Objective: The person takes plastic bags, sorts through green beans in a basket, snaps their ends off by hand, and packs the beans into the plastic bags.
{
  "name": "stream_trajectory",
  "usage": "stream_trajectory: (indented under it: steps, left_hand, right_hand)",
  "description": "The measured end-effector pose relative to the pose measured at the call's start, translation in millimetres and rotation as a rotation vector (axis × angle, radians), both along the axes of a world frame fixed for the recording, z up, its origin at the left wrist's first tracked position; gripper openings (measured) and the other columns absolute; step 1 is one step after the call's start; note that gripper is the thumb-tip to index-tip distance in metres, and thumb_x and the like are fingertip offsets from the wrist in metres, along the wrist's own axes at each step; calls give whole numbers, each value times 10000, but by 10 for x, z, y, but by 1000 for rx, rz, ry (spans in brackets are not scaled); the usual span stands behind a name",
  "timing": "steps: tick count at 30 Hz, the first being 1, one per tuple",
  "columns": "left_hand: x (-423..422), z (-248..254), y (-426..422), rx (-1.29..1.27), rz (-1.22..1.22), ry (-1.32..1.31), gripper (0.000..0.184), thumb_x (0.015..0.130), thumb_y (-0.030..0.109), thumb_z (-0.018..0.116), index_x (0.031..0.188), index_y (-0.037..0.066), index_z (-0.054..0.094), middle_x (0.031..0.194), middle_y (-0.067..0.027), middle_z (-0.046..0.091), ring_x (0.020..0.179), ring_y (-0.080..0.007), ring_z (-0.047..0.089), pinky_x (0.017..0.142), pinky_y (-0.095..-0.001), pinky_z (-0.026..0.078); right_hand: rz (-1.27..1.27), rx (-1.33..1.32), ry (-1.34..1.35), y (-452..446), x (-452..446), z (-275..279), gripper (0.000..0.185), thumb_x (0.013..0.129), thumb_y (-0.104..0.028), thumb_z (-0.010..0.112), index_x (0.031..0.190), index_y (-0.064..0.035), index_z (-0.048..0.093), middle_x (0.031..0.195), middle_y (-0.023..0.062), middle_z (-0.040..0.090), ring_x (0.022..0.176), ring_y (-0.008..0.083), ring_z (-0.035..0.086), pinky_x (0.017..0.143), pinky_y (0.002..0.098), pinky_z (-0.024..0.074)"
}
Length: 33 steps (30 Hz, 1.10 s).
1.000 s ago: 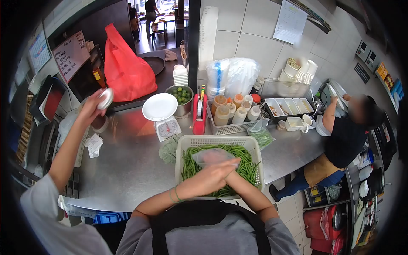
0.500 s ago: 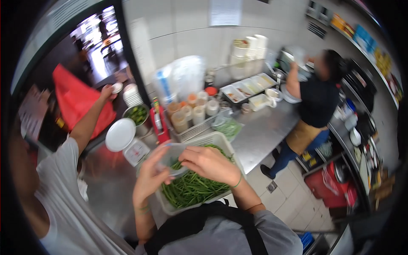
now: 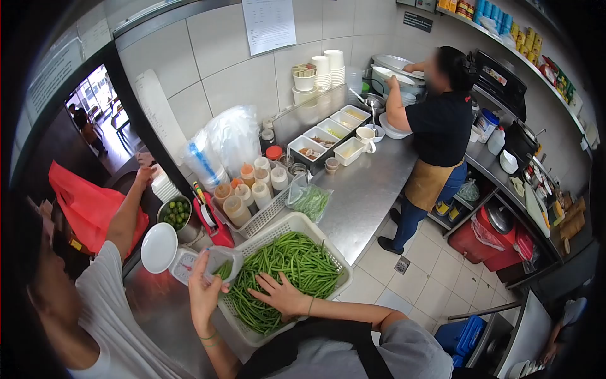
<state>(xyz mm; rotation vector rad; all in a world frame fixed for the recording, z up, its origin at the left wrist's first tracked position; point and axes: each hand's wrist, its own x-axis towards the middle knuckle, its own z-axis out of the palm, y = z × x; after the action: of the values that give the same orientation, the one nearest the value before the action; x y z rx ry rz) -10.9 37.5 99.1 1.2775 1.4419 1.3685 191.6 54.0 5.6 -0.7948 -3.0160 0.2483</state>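
1. While green beans (image 3: 300, 259) lie heaped in a white basket (image 3: 320, 234) at the front edge of the steel counter (image 3: 366, 196), the right hand (image 3: 278, 297) rests on them near the basket's near edge, fingers spread wide.
2. Above the basket's left edge, the left hand (image 3: 204, 294) holds a clear plastic bag (image 3: 231, 262) between thumb and fingers; some beans show inside.
3. Just beyond the bag, a kitchen scale (image 3: 184, 266) carries a round white plate (image 3: 160, 248).
4. Beside the basket's far edge lies a bag of greens (image 3: 314, 203); squeeze bottles (image 3: 237, 210) stand in a crate nearer the wall.
5. Toward the counter's far end stands a person in a black shirt (image 3: 439, 129).
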Motion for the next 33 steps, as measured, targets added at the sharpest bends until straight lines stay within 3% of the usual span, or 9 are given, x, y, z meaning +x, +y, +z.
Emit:
stream_trajectory:
  steps: [5,6,9,16,22,25,26,29,33]
  left_hand:
    - [10,-126,56,-17,-11,61,614,715,-145,460,1322,-72,404,1403,-174,374,658,-138,612,521,-237,513]
    - [10,-136,57,-18,-14,80,616,714,-142,463,1323,-71,404,1397,-177,382,660,-139,614,523,-238,514]
    - [1,-147,44,-19,-12,120,619,714,-133,468,1325,-67,403,1379,-185,403,667,-144,618,531,-240,516]
    - [-96,-196,-12,-51,40,152,616,716,-125,467,1326,-58,408,1332,-184,444,703,-170,627,541,-247,528]
    - [-81,-269,-48,-17,72,306,612,723,-120,481,1326,-39,417,1287,-196,470,798,-201,630,546,-262,547]
    - [-112,-420,-54,14,101,333,605,731,-109,517,1324,-31,421,1273,-207,475,820,-212,630,546,-266,552]
    - [-118,-441,-53,19,110,336,604,734,-105,531,1323,-29,423,1269,-210,476,823,-216,630,547,-267,553]
    - [-87,-421,-49,13,109,328,595,740,-94,562,1316,-31,428,1267,-219,472,818,-228,630,545,-266,553]
    - [-12,-335,-31,0,98,350,583,745,-85,567,1310,-32,431,1271,-219,466,839,-226,625,535,-258,550]
  right_hand:
    - [-65,-4,87,-109,-59,-172,1090,472,-398,831,1401,-127,328,1257,184,418,1274,331,311,953,570,313]
    - [-83,26,175,-109,-64,-151,858,545,-367,800,1294,-120,462,1173,145,457,1202,304,370,893,551,352]
    - [-174,35,252,-6,-150,-206,571,636,-279,739,1144,-114,538,1046,75,493,1057,242,442,770,478,383]
    - [-339,-60,471,306,-256,-156,191,786,-124,595,958,-92,520,899,60,566,913,231,514,741,406,367]
    - [-308,-505,626,534,-243,-28,268,838,-144,579,1083,-88,483,961,84,552,984,253,504,819,443,328]
    - [-239,-166,382,375,-93,277,441,801,-191,647,1192,-91,469,1099,98,517,1064,282,474,841,509,324]
    - [-198,-155,168,366,-73,333,771,703,-302,747,1345,-97,372,1219,130,457,1173,339,409,918,580,291]
    - [-156,-40,5,245,-3,175,1022,592,-403,805,1414,-96,281,1233,168,448,1230,386,354,992,604,242]
    - [-219,31,171,185,-113,-83,1142,529,-446,827,1439,-97,230,1217,181,440,1241,415,328,1021,591,222]
